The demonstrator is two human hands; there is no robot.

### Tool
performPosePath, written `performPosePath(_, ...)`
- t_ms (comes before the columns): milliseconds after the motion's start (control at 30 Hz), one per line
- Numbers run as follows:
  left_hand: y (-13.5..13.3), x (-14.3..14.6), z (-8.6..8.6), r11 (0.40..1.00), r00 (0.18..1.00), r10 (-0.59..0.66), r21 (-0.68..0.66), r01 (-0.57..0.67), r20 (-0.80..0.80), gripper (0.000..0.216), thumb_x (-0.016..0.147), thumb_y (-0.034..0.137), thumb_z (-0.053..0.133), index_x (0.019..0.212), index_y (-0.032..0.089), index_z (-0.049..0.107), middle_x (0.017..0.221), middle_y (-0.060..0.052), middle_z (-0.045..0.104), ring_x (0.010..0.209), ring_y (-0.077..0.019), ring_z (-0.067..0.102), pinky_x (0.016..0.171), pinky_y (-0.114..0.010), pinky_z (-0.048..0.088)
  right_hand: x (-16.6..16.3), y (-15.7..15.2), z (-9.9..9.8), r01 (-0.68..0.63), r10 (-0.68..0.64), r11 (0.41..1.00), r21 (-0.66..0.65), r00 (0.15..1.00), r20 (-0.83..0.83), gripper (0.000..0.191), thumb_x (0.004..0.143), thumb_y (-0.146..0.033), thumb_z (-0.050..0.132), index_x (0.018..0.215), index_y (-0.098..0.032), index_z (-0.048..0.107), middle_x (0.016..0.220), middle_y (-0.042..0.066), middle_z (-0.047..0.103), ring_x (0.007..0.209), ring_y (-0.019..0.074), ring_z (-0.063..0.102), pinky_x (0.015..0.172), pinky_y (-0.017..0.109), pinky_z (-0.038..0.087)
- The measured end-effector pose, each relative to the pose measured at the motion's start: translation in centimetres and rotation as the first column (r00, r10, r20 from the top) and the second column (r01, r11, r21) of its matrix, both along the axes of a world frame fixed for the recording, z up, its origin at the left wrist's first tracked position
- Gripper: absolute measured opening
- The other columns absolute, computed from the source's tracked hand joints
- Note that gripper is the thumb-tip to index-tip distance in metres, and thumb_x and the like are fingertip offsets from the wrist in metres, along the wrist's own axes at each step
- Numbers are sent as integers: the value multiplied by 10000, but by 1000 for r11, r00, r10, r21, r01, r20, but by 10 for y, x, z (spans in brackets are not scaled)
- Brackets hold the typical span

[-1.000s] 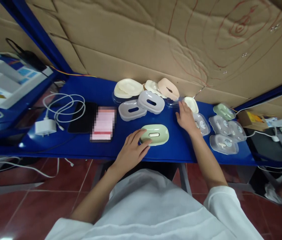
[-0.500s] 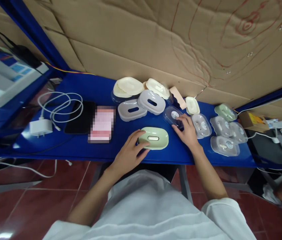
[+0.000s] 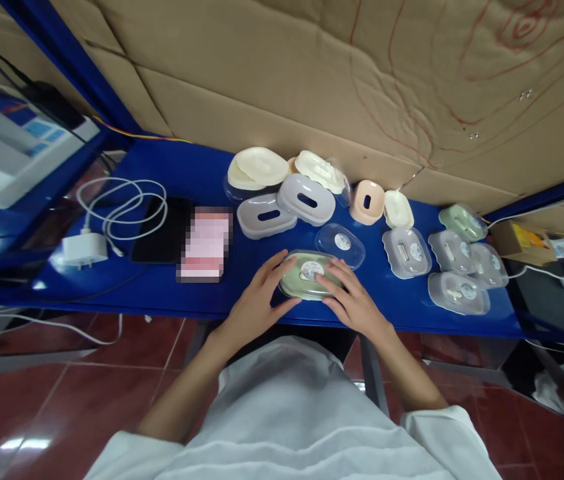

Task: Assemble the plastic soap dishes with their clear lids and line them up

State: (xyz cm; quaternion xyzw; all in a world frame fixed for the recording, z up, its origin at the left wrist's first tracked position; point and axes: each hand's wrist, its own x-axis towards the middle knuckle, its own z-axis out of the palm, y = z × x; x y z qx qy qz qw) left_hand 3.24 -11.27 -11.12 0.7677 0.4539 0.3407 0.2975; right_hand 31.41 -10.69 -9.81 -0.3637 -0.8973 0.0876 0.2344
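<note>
1. Left hand (image 3: 259, 293): fingers curled round the left end of the green soap dish (image 3: 289, 283), gripping it, thumb at the near edge.
2. Over on the other end, the right hand (image 3: 359, 303) has its fingers bent over the clear lid (image 3: 311, 270), holding it down, sticker facing up.
3. So the dish sits on the desk (image 3: 232, 300) near its front edge, between both hands, lid on top. This one looks nearly closed; whether the rim is fully seated, I can't tell.
4. Just beyond, a loose lid (image 3: 329, 250) lies flat, covering nothing.
5. Farther back, these stand uncovered: two lavender slotted pieces, the front one (image 3: 252, 225) partly under the other (image 3: 292, 193); the peach slotted box (image 3: 359, 210); the small cream dish (image 3: 399, 209).
6. Cream parts (image 3: 269, 163) are piled behind; how they fit together is unclear.
7. Out to the right, the finished-looking ones: four lidded grey dishes (image 3: 407, 252) and a lidded green dish (image 3: 462, 222), so five appear done, with the open pieces apparently left.
</note>
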Motion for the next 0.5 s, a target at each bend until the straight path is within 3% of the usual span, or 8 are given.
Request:
performPosePath(100,1,-1,-1,1000,1000,-7,-2,7,-4,659,1030,339,709,1624,338,423,1726,-116,412,1581,-291,463,1273,-499,463,3,0,-1,4,-4,1000,-7,998,56,561,1094,-292,582,1643,-327,474,1592,96,589,1635,317,362,1315,630,393)
performPosePath(267,3,-2,-3,1000,1000,-12,2,12,1,593,1027,407,714,1572,303,503,1703,-121,472,1549,-293,515,1246,-504,492,6,-5,-1,43,-45,998,43,997,68,595,1044,-293,688,1611,-360,519,1713,75,458,1680,356,212,1314,695,340)
performPosePath(500,2,-2,-9,999,1000,7,49,-7,3,545,1007,427,741,1501,278,565,1659,-134,529,1508,-301,564,1223,-513,517,5,-4,-4,52,-51,999,-11,997,61,741,998,-328,761,1661,-368,434,1768,97,350,1676,356,232,1287,623,432)
